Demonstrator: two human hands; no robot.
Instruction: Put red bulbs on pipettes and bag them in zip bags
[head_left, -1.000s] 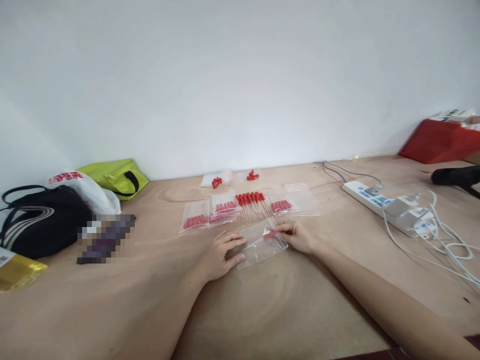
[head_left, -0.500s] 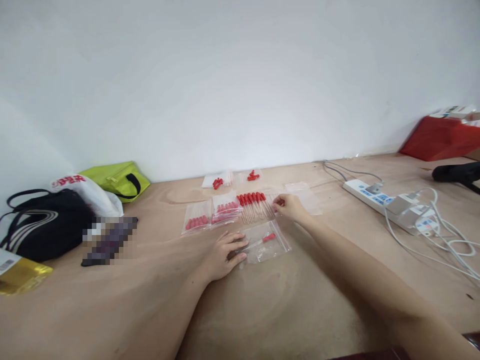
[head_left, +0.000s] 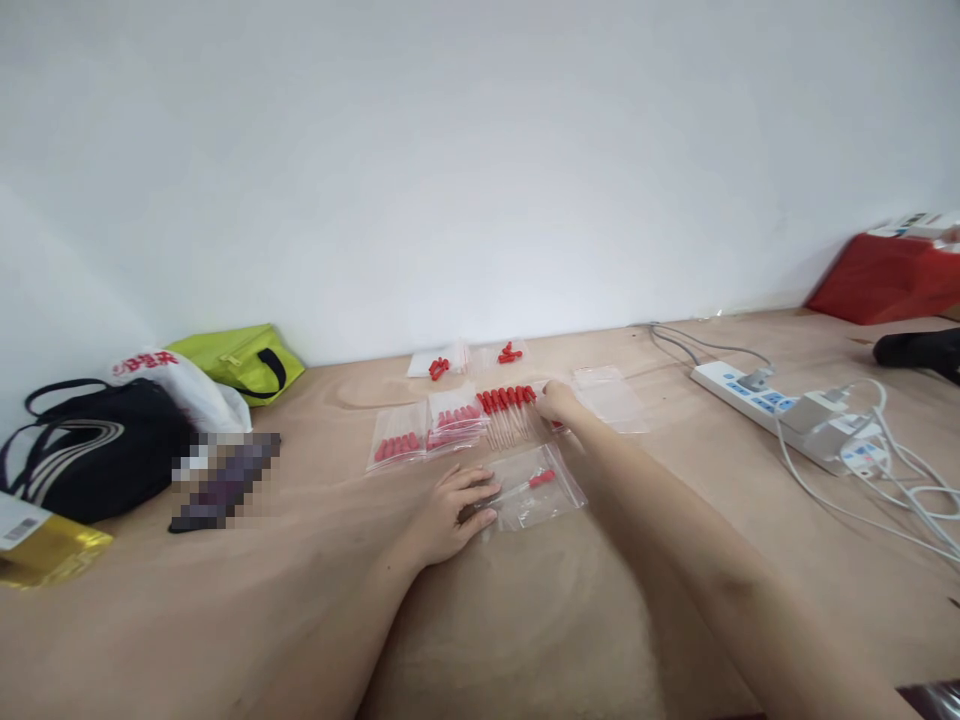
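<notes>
My left hand [head_left: 456, 512] lies with fingers stretched out at the left edge of a clear zip bag [head_left: 525, 510]. Inside that bag is a single dropper with a red bulb [head_left: 541, 479]. Farther up, my right hand [head_left: 556, 400] is curled beside the right end of a row of red-bulbed droppers [head_left: 507, 400]. Its fingertips are mostly hidden, and a bit of red shows just under it. Left of the row lie filled zip bags [head_left: 396, 447] with red bulbs showing through the plastic. An empty-looking clear bag [head_left: 611, 400] lies right of my right hand.
Near the wall are two small heaps of red bulbs [head_left: 439, 369] on plastic bags. A white power strip [head_left: 750, 395] with chargers and cables is at right, near a red box [head_left: 885, 280]. Black [head_left: 105, 450] and lime-green bags [head_left: 232, 360] stand at left.
My right hand has shifted slightly left and curled over, so its fingertips are now hidden. My left hand stays on the zip bag. The whole view has shifted a little.
</notes>
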